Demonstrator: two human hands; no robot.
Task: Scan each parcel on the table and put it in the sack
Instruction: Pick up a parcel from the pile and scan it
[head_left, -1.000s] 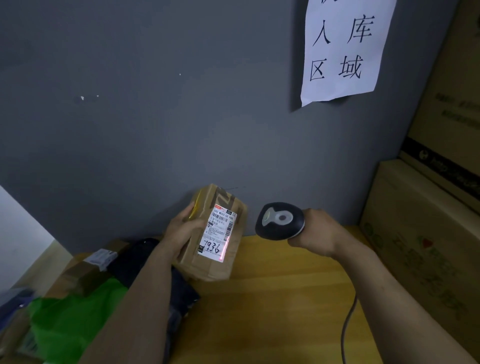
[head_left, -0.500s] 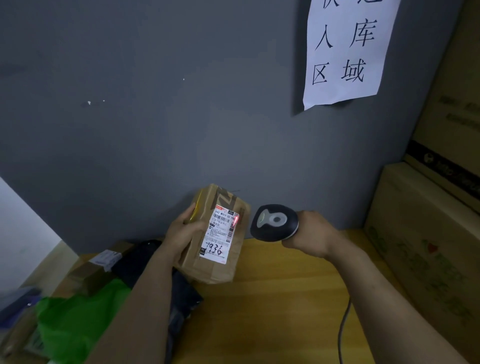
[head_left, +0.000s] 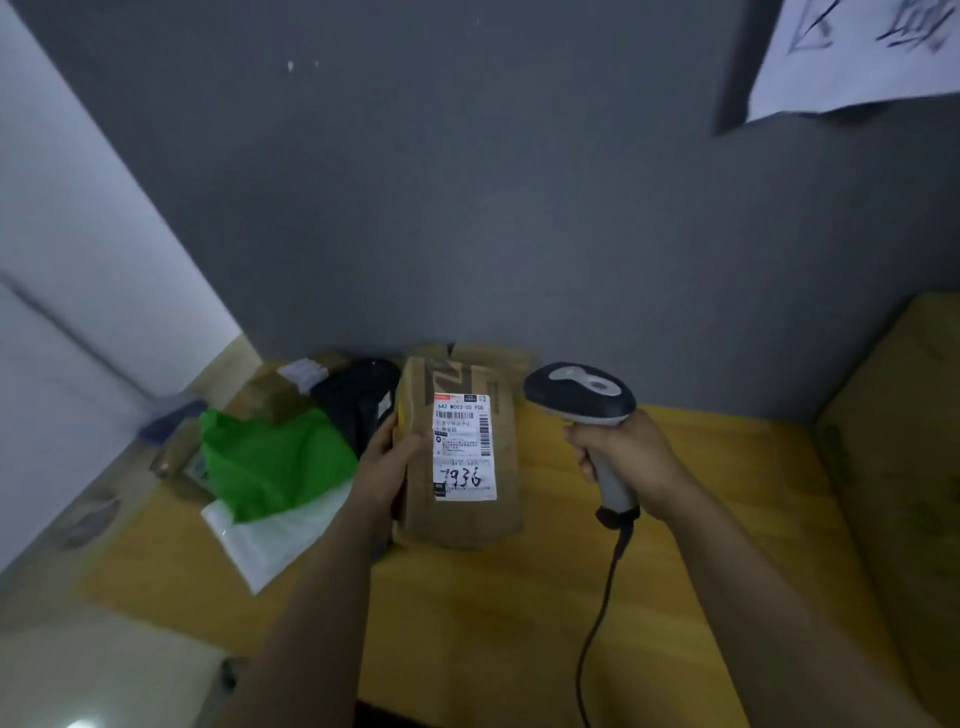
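Observation:
My left hand (head_left: 387, 462) grips the left edge of a brown paper parcel (head_left: 470, 519) with a white shipping label marked 7936 facing up. The parcel is over the yellow wooden table (head_left: 519, 623), near the grey wall. My right hand (head_left: 623, 457) holds a handheld barcode scanner (head_left: 582, 397) by its grip, just right of the parcel, with its head pointing towards the wall. The scanner's black cable (head_left: 602, 613) trails down towards me. No sack is clearly in view.
More parcels lie at the table's left: a green bag (head_left: 270, 457), a white bag (head_left: 270, 535), a black bag (head_left: 358, 395) and a brown box (head_left: 270, 395). Large cardboard boxes (head_left: 904, 441) stand on the right. A paper sign (head_left: 852, 52) hangs on the wall.
My head has tilted down, so more of the table shows. The parcel has been lowered and turned flatter, and the red scan light on its label is gone. The scanner has swung away from the label.

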